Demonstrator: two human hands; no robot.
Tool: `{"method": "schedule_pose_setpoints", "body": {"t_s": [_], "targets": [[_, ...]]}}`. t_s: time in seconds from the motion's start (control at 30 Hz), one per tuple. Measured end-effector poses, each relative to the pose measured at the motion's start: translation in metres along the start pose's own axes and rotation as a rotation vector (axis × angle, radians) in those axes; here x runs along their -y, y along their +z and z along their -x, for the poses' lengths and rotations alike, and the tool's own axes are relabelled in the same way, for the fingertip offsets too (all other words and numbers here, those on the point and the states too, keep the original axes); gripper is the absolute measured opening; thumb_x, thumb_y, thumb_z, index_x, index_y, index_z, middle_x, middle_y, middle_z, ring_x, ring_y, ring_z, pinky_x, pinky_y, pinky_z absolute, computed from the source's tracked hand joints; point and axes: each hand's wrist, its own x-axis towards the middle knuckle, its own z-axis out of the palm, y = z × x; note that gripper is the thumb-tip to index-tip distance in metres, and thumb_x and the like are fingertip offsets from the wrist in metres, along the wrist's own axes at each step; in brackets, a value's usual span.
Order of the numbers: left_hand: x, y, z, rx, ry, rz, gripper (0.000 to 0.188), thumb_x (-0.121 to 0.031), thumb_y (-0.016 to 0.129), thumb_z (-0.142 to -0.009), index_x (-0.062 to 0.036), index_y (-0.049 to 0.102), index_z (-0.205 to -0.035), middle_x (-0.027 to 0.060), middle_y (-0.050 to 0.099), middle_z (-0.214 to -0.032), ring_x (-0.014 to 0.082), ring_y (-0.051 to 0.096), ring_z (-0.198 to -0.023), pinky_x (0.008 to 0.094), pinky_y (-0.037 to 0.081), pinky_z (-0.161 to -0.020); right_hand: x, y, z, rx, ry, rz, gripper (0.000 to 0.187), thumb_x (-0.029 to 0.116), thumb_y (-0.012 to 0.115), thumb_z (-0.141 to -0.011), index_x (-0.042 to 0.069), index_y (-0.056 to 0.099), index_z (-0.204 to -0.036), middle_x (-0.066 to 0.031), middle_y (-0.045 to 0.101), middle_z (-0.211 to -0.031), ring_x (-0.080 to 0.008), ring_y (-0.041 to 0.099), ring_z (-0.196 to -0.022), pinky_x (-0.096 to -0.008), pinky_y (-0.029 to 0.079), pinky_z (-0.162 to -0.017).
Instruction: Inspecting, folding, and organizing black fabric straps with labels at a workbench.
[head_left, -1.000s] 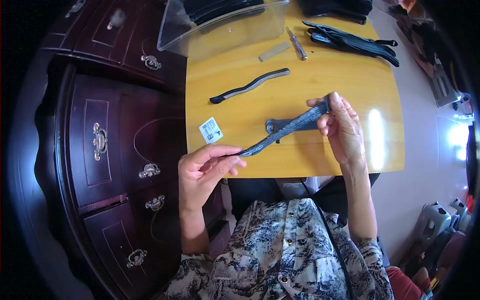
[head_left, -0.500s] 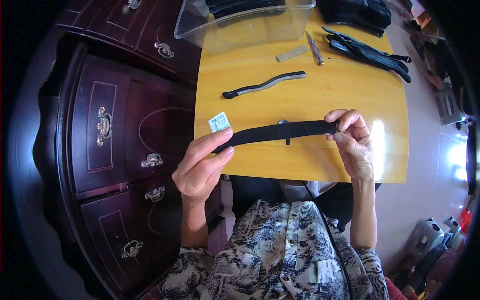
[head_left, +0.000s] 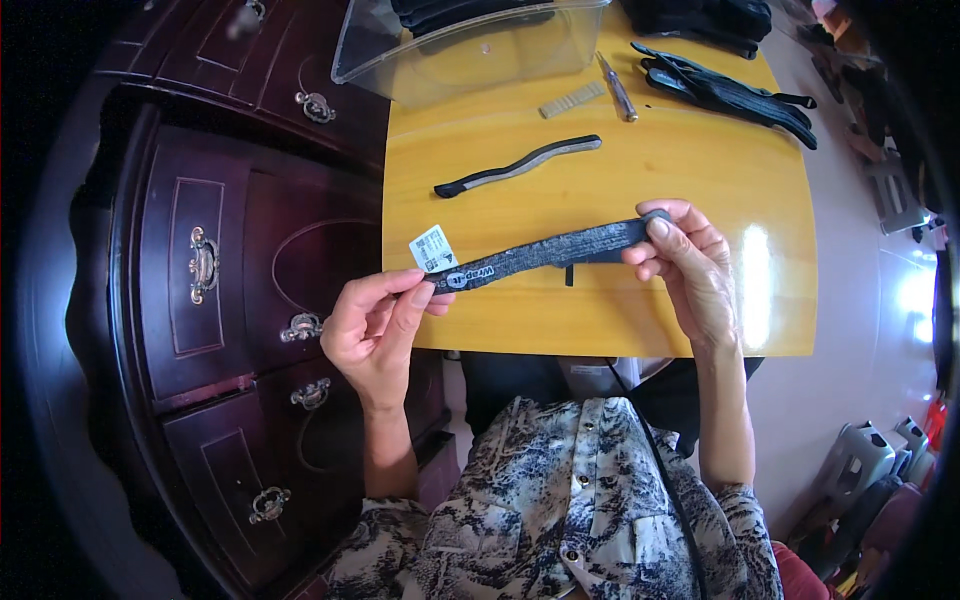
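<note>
A long black fabric strap [head_left: 560, 250] with pale print near its left end is stretched between my hands above the table. My left hand [head_left: 378, 325] pinches the printed end between thumb and fingers. At the other end my right hand [head_left: 690, 260] grips the strap, thumb on top. A white paper label [head_left: 431, 248] shows just beyond my left fingertips; whether it is attached to the strap I cannot tell. Partly hidden under the strap, a dark piece [head_left: 570, 275] shows. Farther off, a second strap [head_left: 518, 168], black and grey, lies slightly wavy on the table.
The yellow table [head_left: 480, 220] bears a clear plastic bin [head_left: 470, 65] with black items, a beige ribbed strip [head_left: 572, 100], a screwdriver-like tool [head_left: 618, 90], a bundle of black straps [head_left: 725, 95] and a black stack [head_left: 700, 22]. Dark wooden drawers [head_left: 210, 260] stand at the left.
The strap has been turned over, so its printed, rougher face now shows instead of the plain black one. My left hand has shifted a little left; the view has moved slightly.
</note>
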Motion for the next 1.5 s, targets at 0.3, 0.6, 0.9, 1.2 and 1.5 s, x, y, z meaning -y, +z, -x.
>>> {"method": "schedule_pose_setpoints", "body": {"t_s": [0.3, 0.6, 0.9, 1.2, 1.5], "targets": [[0.005, 0.002, -0.007, -0.032, -0.177, 0.09, 0.013, -0.005, 0.053, -0.092, 0.0044, 0.056, -0.1, 0.0137, 0.064, -0.083, 0.0206, 0.067, -0.068, 0.027, 0.055, -0.058, -0.006, 0.007, -0.004, -0.082, 0.012, 0.102, 0.024, 0.014, 0.055, -0.092, -0.004, 0.056, -0.108, -0.0118, 0.065, -0.09, -0.0153, 0.068, -0.073, -0.0212, 0.054, -0.062], [0.01, -0.005, -0.012, -0.009, -0.307, 0.28, 0.025, -0.016, 0.044, -0.098, 0.0049, 0.055, -0.106, 0.0147, 0.064, -0.092, 0.0246, 0.068, -0.074, 0.031, 0.058, -0.063, -0.01, 0.011, -0.015, -0.087, 0.033, 0.103, 0.023, 0.015, 0.055, -0.092, -0.002, 0.057, -0.108, -0.0116, 0.067, -0.083, -0.0138, 0.067, -0.069, -0.0206, 0.053, -0.061], [0.017, -0.014, -0.01, -0.003, -0.351, 0.256, 0.026, -0.018, 0.045, -0.097, 0.0044, 0.055, -0.106, 0.0133, 0.062, -0.102, 0.0261, 0.068, -0.074, 0.0308, 0.058, -0.063, -0.018, 0.009, -0.019, -0.081, 0.052, 0.132, 0.023, 0.014, 0.054, -0.092, -0.002, 0.057, -0.108, -0.0124, 0.067, -0.084, -0.0142, 0.067, -0.069, -0.0194, 0.053, -0.058], [0.023, -0.017, -0.028, -0.052, -0.523, 0.532, 0.025, -0.016, 0.048, -0.096, 0.0054, 0.055, -0.106, 0.016, 0.063, -0.101, 0.025, 0.068, -0.077, 0.0275, 0.058, -0.066, -0.01, 0.017, -0.036, -0.084, 0.072, 0.009, 0.027, 0.013, 0.052, -0.093, -0.002, 0.051, -0.115, -0.0135, 0.066, -0.085, -0.0118, 0.067, -0.068, -0.0168, 0.052, -0.053], [0.038, 0.006, -0.075, -0.053, -0.52, 1.055, 0.025, -0.01, 0.05, -0.094, 0.0082, 0.051, -0.111, 0.02, 0.061, -0.104, 0.0249, 0.062, -0.1, 0.0274, 0.054, -0.088, 0.027, 0.029, -0.078, -0.05, 0.09, -0.441, 0.03, 0.009, 0.056, -0.09, -0.003, 0.053, -0.117, -0.0169, 0.063, -0.099, -0.0156, 0.067, -0.084, -0.0155, 0.056, -0.063]]}}
